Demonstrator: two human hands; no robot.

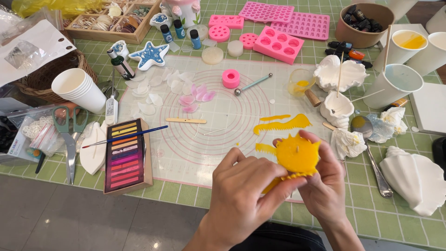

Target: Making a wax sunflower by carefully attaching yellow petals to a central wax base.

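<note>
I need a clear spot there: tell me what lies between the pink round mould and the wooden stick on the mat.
In the head view, pale pink petals lie between the pink round mould and the wooden stick, on the mat.

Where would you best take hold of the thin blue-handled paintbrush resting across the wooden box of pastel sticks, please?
Pinch the thin blue-handled paintbrush at the middle of its handle, coming from above. It lies slanted across the wooden box of pastel sticks, so the middle sits raised on the box rim with room beneath for fingertips. The bristle end hangs left over the white leaf-shaped piece, so probably leave that end alone.
</note>
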